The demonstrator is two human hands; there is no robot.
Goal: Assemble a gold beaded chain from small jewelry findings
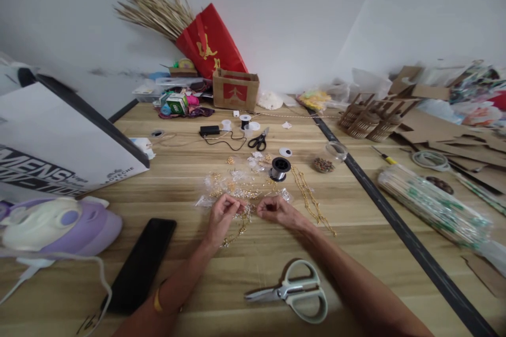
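Observation:
Close together over the table, my left hand (225,216) and my right hand (279,211) are both closed in a pinch. What lies between their fingertips is too small to make out. A gold and clear beaded strand (238,233) runs from the gap between the hands down onto the wood. Just beyond the fingers lie clear plastic bags and loose gold beads (237,192). A black spool of thin wire (280,169) stands behind my right hand. To its right stretches a gold chain (309,195). Scissors with pale handles (302,290) rest nearer to me, blades pointing left.
A black phone (142,266) and a purple-white appliance (65,226) lie left, beside a large white box (59,142). Black scissors (259,140) and a tub of brown beads (324,163) are farther back. Bagged sticks (430,205) lie right of the black strip (379,192).

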